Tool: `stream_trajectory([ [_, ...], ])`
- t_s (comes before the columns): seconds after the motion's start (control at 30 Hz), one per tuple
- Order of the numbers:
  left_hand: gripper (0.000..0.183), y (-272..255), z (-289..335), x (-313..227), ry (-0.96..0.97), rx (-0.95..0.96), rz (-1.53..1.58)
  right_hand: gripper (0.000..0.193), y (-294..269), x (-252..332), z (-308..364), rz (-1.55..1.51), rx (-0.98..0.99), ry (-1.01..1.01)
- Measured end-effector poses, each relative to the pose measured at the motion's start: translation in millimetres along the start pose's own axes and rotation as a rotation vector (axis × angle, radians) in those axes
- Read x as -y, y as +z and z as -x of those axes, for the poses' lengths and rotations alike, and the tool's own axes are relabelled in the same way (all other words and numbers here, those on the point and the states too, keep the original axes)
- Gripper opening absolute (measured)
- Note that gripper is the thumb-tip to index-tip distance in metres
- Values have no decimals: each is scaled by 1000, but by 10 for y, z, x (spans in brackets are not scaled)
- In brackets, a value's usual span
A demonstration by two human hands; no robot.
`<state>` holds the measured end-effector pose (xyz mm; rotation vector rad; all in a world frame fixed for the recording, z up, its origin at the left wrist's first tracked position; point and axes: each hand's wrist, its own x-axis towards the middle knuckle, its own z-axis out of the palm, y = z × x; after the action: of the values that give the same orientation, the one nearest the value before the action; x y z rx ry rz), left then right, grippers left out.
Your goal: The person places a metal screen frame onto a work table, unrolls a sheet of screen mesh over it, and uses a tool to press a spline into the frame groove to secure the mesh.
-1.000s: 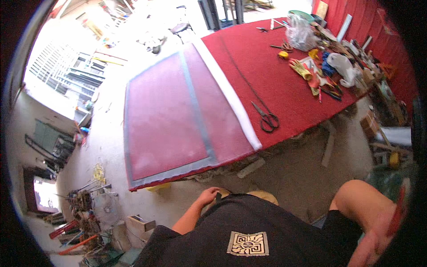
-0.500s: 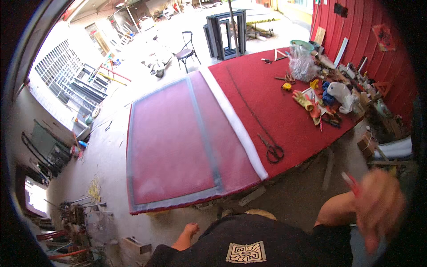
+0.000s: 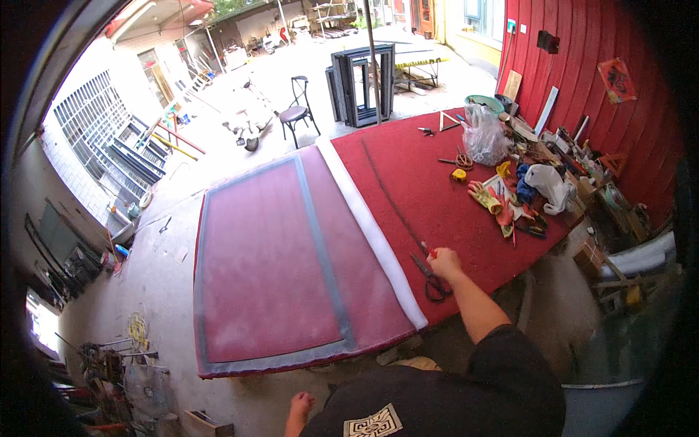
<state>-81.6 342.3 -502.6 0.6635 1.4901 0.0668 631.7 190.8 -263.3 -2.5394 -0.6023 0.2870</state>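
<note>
My right hand (image 3: 445, 265) reaches over the red-covered table, its fingers closed around a slim red-handled tool (image 3: 433, 253) whose exact kind I cannot make out. Just beside it lie black-handled scissors (image 3: 435, 288), and beyond stretches a long thin dark strip (image 3: 393, 200). To the left, a translucent mesh sheet (image 3: 255, 255) covers a grey rectangular frame (image 3: 325, 255); its right edge is a thick white roll (image 3: 378, 240). My left hand (image 3: 302, 402) hangs low in front of the table, fingers curled, with nothing visible in it.
Work gloves (image 3: 484, 198), a yellow tape measure (image 3: 458, 175), plastic bags (image 3: 486, 138) and assorted tools crowd the table's right side against a red wall (image 3: 568, 73). Past the far edge stand a chair (image 3: 295, 114) and dark window frames (image 3: 364, 84). A fan (image 3: 148, 386) stands at lower left.
My right hand has moved from the lower right onto the table near the scissors, carrying the red-handled tool. My left hand is slightly lower. The view has shifted a little.
</note>
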Motion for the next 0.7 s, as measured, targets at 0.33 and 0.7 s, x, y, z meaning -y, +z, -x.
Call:
stream_trajectory([
  [0.33,39,816,856,929,153,-163,-534,44,436,-281,-251,150,150,229],
  [0.7,41,1649,1073,1084,300,-149,-614,34,201,-391,-791,-103,69,154],
])
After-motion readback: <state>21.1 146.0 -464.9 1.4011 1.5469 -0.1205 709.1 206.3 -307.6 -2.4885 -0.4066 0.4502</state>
